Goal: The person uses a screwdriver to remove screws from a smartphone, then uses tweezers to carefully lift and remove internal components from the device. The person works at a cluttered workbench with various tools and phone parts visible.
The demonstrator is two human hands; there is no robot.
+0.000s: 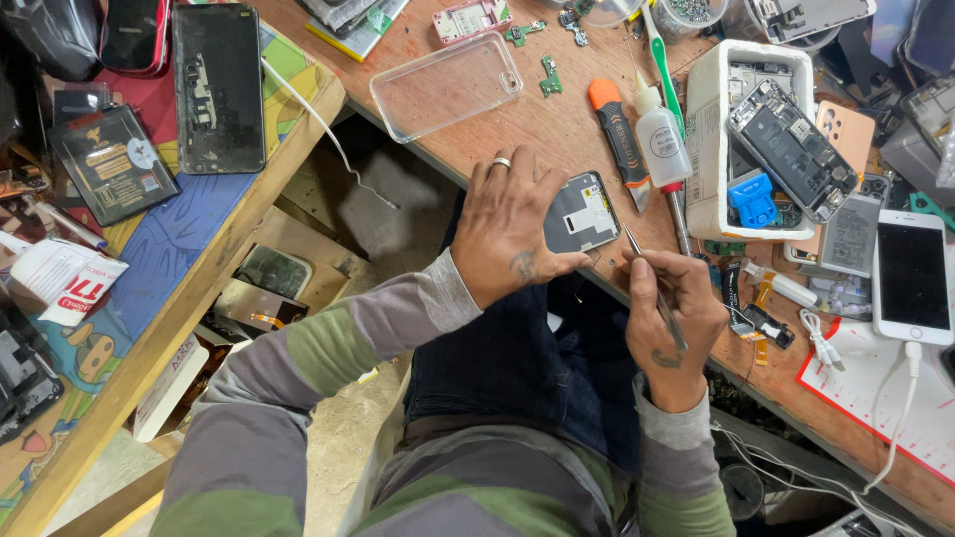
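My left hand [512,224], a ring on one finger, lies over a small grey phone part [585,211] and holds it at the near edge of the wooden workbench [557,129]. My right hand [674,310] grips thin metal tweezers [652,286], whose tip points at the lower right corner of that part. Most of the part's left side is hidden under my left fingers.
A clear phone case [446,86], an orange-handled tool [619,139] and a white glue bottle [662,144] lie behind the part. A white foam tray [711,129] with an opened phone [792,149] stands right. A white phone [912,276] with cable lies far right. A side shelf [199,249] carries a dark phone [217,88].
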